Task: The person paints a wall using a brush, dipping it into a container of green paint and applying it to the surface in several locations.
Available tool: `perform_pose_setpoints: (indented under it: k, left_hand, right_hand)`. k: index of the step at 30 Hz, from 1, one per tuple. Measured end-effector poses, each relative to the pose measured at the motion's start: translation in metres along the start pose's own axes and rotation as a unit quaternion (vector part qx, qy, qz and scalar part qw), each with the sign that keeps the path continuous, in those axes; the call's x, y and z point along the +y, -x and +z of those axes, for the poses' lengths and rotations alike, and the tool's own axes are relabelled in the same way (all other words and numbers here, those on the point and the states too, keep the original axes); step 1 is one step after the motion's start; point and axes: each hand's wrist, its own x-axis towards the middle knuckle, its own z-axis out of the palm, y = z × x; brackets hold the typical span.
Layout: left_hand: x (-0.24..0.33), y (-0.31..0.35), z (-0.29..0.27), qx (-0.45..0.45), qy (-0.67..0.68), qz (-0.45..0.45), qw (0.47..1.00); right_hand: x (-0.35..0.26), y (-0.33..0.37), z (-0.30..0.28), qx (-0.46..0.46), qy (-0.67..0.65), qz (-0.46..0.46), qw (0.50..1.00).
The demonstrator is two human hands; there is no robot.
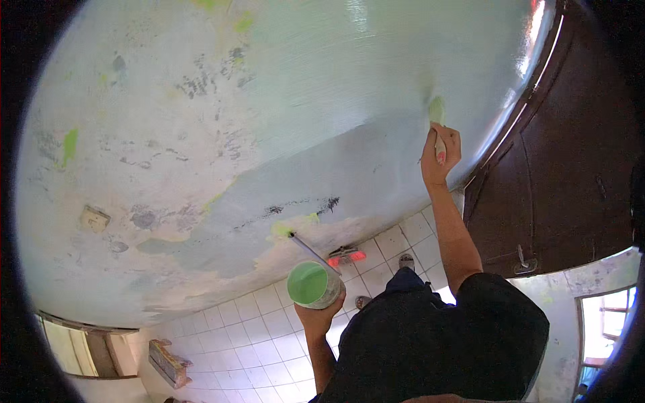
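Observation:
My right hand [442,160] is raised to the wall [322,87], its fingers closed round the handle of a paintbrush [437,111]. The brush's pale green bristles lie against the wall, or very close to it, near the dark door's frame. Lower down, my left hand [321,317] grips a paint bucket [333,287] from below and the side. Light green paint [308,282] shows inside the bucket. Around the brush the wall is coated pale green-blue; farther left it is patchy white with grey smudges and bright green spots.
A long-handled broom [347,256] with a red-and-black head leans on the wall beyond the bucket. At right stands a dark brown door [557,154] with a handle. A worn wooden object [168,364] lies on the white tiled floor [259,329]. A square socket plate [95,218] sits on the wall.

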Motion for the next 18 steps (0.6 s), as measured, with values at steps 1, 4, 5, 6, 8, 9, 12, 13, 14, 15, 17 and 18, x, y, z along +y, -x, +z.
perform_pose_setpoints:
  k: [1, 4, 5, 6, 8, 9, 12, 13, 14, 15, 17, 18]
  left_hand:
    - [-0.002, 0.000, -0.001, 0.003, 0.006, -0.004, 1.000]
    - [0.000, 0.001, 0.001, -0.004, 0.017, -0.010, 1.000]
    - [0.002, 0.000, 0.006, -0.007, 0.026, -0.010, 1.000]
    - [0.000, 0.002, 0.005, 0.004, 0.022, -0.016, 1.000]
    - [0.008, 0.001, 0.011, 0.007, 0.034, -0.016, 0.999]
    - [0.010, 0.001, 0.014, 0.000, 0.033, -0.014, 0.999]
    - [0.015, -0.001, 0.023, 0.004, 0.024, -0.026, 0.999]
    - [0.022, 0.004, 0.024, 0.017, 0.043, -0.024, 0.999]
    - [0.024, 0.003, 0.029, 0.011, 0.066, -0.020, 0.998]
    - [0.021, 0.002, 0.036, 0.004, 0.067, -0.019, 0.998]
    - [0.016, 0.002, 0.045, 0.032, 0.073, 0.000, 0.997]
    - [0.016, 0.001, 0.046, 0.038, 0.072, -0.003, 0.997]
  right_hand:
    - [0.000, 0.006, 0.010, 0.018, -0.017, -0.029, 0.999]
    - [-0.024, 0.059, 0.063, 0.013, -0.092, 0.017, 0.996]
    - [-0.029, 0.096, 0.087, -0.043, -0.192, 0.184, 0.963]
    - [-0.078, 0.103, 0.091, -0.085, -0.086, -0.005, 0.993]
    - [-0.126, 0.120, 0.089, -0.222, -0.088, -0.102, 0.966]
    - [-0.149, 0.137, 0.096, -0.258, -0.189, 0.010, 0.947]
    - [-0.161, 0.130, 0.094, -0.310, -0.271, -0.186, 0.892]
    - [-0.163, 0.128, 0.094, -0.323, -0.289, -0.164, 0.886]
    - [-0.152, 0.125, 0.090, -0.333, -0.288, -0.144, 0.887]
    - [-0.129, 0.119, 0.083, -0.332, -0.236, -0.093, 0.908]
    - [-0.065, 0.077, 0.065, -0.252, -0.263, -0.115, 0.924]
    - [-0.051, 0.061, 0.051, -0.223, -0.187, -0.132, 0.948]
